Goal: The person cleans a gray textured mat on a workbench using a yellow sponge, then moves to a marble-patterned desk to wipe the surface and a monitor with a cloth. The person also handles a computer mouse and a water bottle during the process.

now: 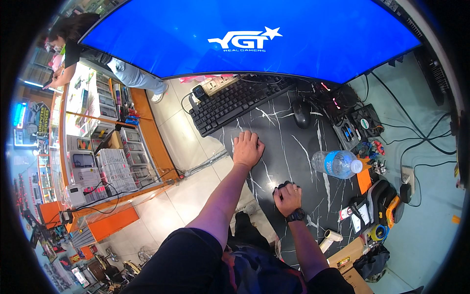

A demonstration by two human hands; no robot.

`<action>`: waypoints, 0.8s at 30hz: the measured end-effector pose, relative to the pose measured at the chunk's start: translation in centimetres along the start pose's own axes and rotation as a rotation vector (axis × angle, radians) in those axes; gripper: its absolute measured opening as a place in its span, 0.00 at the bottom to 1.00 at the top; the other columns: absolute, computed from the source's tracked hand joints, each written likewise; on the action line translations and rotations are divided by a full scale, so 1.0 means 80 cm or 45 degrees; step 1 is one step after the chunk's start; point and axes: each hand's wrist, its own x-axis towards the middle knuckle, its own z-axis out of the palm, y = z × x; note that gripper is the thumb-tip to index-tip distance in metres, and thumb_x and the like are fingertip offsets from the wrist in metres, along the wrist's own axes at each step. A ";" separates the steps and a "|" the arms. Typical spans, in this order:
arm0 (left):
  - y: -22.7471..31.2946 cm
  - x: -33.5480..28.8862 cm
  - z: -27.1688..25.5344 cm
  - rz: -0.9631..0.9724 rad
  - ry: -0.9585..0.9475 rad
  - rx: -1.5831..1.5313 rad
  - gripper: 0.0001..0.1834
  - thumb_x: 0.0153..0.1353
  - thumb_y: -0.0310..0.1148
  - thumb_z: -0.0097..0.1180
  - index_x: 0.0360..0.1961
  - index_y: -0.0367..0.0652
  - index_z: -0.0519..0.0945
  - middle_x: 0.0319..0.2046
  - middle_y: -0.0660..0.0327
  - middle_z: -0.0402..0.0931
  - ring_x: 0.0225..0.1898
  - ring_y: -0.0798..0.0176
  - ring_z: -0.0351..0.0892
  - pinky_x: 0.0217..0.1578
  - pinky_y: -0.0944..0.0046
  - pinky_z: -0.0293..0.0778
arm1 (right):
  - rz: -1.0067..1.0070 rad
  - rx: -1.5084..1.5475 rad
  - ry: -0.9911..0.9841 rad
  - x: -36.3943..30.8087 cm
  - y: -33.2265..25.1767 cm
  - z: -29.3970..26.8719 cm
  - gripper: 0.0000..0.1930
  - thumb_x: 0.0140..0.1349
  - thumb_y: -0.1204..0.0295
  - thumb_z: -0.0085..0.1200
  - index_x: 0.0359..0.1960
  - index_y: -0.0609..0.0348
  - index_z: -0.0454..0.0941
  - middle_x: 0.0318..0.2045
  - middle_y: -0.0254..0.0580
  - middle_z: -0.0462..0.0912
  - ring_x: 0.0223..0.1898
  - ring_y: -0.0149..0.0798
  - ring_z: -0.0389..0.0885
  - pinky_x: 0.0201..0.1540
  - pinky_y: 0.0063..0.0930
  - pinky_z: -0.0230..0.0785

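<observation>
My left hand [248,149] rests on the black, white-veined desk top [289,152] near its left edge, below the keyboard. Its fingers lie forward on the surface, with nothing visible in them. Closer to me, my right hand [290,200], with a ring and a dark wristwatch [296,214], is curled over a small black object [281,185]. Most of that object is hidden under the fingers. A black keyboard [240,105] lies ahead of my left hand, a black mouse [301,114] to its right. The clear plastic bottle [338,164] lies on its side, right of both hands.
A wide curved monitor [293,54] with a blue picture spans the far side. Cables, an orange-handled tool [392,210] and small parts crowd the right edge by the wall. Leftward, an orange-framed glass display case [161,152] holds boxes; another person [73,54] stands beyond it.
</observation>
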 end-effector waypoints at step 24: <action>0.001 0.001 0.003 0.019 0.045 0.008 0.08 0.57 0.36 0.58 0.33 0.45 0.76 0.36 0.56 0.72 0.42 0.50 0.73 0.43 0.51 0.65 | -0.017 0.009 0.036 0.000 0.000 0.000 0.10 0.56 0.69 0.64 0.23 0.52 0.73 0.28 0.38 0.74 0.34 0.47 0.75 0.38 0.44 0.63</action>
